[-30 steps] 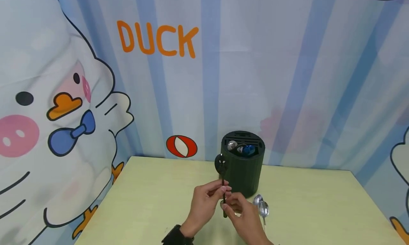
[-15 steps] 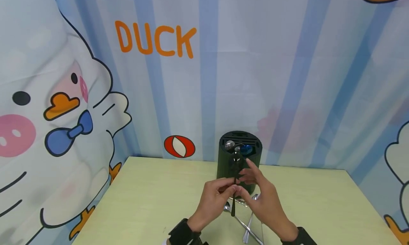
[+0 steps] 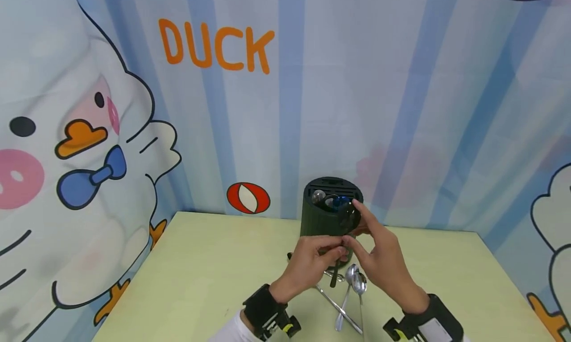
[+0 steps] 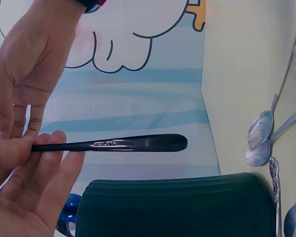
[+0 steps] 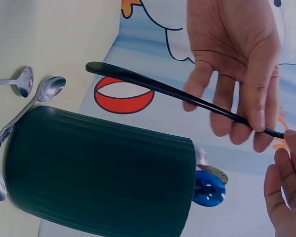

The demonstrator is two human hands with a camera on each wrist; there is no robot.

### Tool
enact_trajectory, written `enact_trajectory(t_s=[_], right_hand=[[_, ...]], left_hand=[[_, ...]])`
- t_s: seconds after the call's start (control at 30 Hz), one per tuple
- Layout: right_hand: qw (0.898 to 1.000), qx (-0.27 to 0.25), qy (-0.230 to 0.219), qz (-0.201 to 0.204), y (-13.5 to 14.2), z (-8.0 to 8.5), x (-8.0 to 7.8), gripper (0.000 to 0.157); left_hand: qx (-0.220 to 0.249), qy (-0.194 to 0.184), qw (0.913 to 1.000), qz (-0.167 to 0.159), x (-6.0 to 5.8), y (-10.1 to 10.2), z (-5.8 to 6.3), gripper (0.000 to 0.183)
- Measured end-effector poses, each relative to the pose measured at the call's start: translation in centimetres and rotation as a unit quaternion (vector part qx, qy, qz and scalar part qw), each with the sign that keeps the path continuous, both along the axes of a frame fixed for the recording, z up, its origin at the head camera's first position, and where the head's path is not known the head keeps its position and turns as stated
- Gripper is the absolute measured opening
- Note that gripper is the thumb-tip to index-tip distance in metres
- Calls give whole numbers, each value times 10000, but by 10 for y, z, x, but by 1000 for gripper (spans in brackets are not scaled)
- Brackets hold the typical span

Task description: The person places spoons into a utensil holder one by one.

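Observation:
A black spoon (image 3: 349, 216) is held up in front of a dark green utensil holder (image 3: 318, 228). My left hand (image 3: 310, 262) pinches its handle (image 4: 153, 142), whose broad end sticks out below the fingers. My right hand (image 3: 385, 257) pinches the spoon higher up, thumb near the neck and index finger beside the bowl. In the right wrist view, the right thumb (image 5: 295, 140) lies on the thin shaft; the bowl is out of frame there. The holder has a slotted top, and a blue spoon (image 5: 209, 188) and silver ones poke out of it.
Several silver spoons (image 3: 359, 284) lie partly crossed on the pale yellow table (image 3: 214, 272), below and between the hands. One with an ornate handle (image 4: 275, 180) is close to the holder's base. Behind the table hangs a blue striped duck curtain (image 3: 334, 109).
My right hand has gone from the lower handle up to the spoon's neck and bowl. Both hands and the spoon have shifted right, and the spoon now leans rightward in the head view.

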State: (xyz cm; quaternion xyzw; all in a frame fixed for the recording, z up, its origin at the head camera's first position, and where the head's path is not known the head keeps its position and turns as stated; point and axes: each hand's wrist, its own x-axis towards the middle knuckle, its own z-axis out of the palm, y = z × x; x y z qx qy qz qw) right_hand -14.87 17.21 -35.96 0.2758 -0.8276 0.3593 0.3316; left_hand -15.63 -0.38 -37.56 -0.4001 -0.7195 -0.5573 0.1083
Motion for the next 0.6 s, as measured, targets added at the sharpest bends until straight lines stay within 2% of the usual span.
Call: enact_trajectory(t_s=[0.03,0.2,0.37,0.43,0.6], right_hand=[[10000,7,27,-9,2,2,0,78],[9998,84,162,20,7,12,-3,74],[9996,146,245,23,12,22,-3,72],[9994,185,295,9,15,26,-2,71],[9984,290,483,-31,20,39,-2,70]], left_hand=[[-23,-53,10000,-20,3,1,6,21],[-4,-175,9998,-42,4,3,15,18],[-109,347,9992,190,0,7,23,13],[-113,586,9978,299,-6,11,22,12],[-106,854,9960,237,-27,21,17,13]])
